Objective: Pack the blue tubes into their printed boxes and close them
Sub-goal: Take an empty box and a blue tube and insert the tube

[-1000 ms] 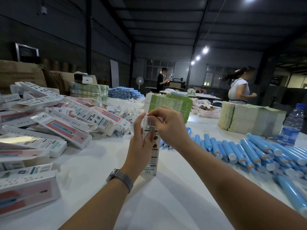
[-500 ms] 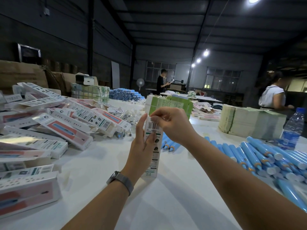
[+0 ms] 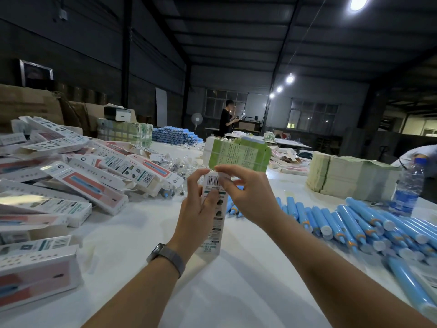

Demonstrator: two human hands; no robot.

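Closing top flap, one box upright on counter.
Right hand fingers, pinching the top flap of the printed box, now sit lower over its end than a second ago; left hand grips its body. Flap likely nearly tucked. Blue tubes lie right of the box.

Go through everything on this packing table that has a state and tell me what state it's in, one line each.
Held box: upright, bottom end on the table, top flap being worked.
Left hand: grips the box body.
Right hand: pinches the top flap.
Loose blue tubes: capped, lying unpacked at right.
Box pile: lying flat, heaped at left.
Water bottle: upright, blue cap on.
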